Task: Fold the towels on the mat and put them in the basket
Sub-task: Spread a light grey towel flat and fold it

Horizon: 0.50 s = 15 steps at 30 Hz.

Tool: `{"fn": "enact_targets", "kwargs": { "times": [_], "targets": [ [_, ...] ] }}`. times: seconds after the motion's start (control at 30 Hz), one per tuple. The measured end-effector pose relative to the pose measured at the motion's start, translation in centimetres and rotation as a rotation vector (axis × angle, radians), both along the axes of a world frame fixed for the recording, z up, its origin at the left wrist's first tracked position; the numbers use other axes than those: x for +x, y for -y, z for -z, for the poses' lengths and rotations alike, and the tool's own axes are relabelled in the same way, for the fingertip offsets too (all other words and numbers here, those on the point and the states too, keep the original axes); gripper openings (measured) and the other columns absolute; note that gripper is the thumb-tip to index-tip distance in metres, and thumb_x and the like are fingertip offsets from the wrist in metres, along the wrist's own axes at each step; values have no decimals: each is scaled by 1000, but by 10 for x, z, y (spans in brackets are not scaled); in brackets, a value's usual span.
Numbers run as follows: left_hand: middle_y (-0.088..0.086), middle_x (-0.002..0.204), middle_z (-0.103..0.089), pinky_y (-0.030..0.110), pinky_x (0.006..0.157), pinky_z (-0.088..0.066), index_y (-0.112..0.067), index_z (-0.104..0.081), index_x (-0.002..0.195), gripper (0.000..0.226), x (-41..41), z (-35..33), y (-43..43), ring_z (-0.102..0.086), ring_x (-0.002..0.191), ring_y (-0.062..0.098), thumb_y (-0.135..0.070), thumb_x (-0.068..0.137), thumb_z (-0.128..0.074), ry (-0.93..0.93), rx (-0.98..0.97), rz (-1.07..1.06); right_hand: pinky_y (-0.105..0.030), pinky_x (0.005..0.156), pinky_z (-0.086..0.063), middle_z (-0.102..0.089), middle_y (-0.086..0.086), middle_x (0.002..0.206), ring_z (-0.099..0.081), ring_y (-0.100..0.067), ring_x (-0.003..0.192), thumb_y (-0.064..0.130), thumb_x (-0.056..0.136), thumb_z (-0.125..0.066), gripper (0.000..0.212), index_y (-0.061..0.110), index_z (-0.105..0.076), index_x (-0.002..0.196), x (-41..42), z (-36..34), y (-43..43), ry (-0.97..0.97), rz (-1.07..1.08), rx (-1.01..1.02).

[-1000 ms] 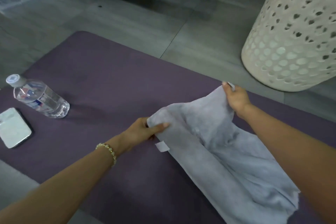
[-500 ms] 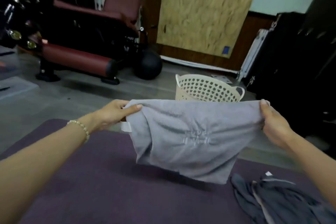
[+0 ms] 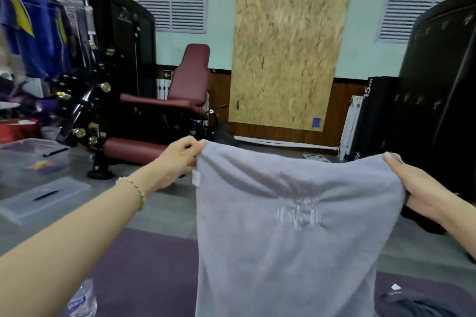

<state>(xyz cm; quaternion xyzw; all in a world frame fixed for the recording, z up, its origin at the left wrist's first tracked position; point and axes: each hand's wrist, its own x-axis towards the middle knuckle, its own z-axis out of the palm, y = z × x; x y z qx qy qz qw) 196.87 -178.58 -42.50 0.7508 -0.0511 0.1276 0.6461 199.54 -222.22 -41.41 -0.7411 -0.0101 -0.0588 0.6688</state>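
Note:
A light grey towel (image 3: 283, 239) with pale embroidery hangs spread out in the air in front of me, above the purple mat (image 3: 144, 265). My left hand (image 3: 180, 159) pinches its top left corner, near a small white tag. My right hand (image 3: 422, 188) grips the top right corner, fingers curled round the edge. A darker grey towel (image 3: 412, 304) lies crumpled on the mat at the lower right. The basket is hidden behind the held towel.
A water bottle (image 3: 82, 301) lies on the mat at the lower left. Clear plastic lids (image 3: 43, 198) rest on the grey floor to the left. A red and black gym machine (image 3: 144, 110) stands behind, with dark lockers (image 3: 443, 85) at the right.
Both hands have raised the grey towel off the mat and stretched it wide at chest height. My view has tilted up from the mat to the room, and the towel now covers the basket.

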Motion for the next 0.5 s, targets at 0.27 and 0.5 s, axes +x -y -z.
{"fn": "enact_targets", "kwargs": {
  "times": [0.27,0.5],
  "targets": [
    [1,63,-45,23,52,-37,-13,-47,72,32,-15,76,18,-40,54,12,-33,97,-51,-116,87,-203,-27,75,-49,-68,-7,112,-64,-16,99,43,87,-62,44,13,-64,118,-14,-12,-54,-22,-39,51],
    [-5,111,-58,27,86,-47,-17,-55,115,36,-23,98,55,-57,104,13,-44,93,-52,-203,223,-10,-20,68,-52,-71,-4,92,-67,-11,81,39,85,-65,35,9,-68,104,-30,-8,-89,-93,-188,-122]
  ]
}}
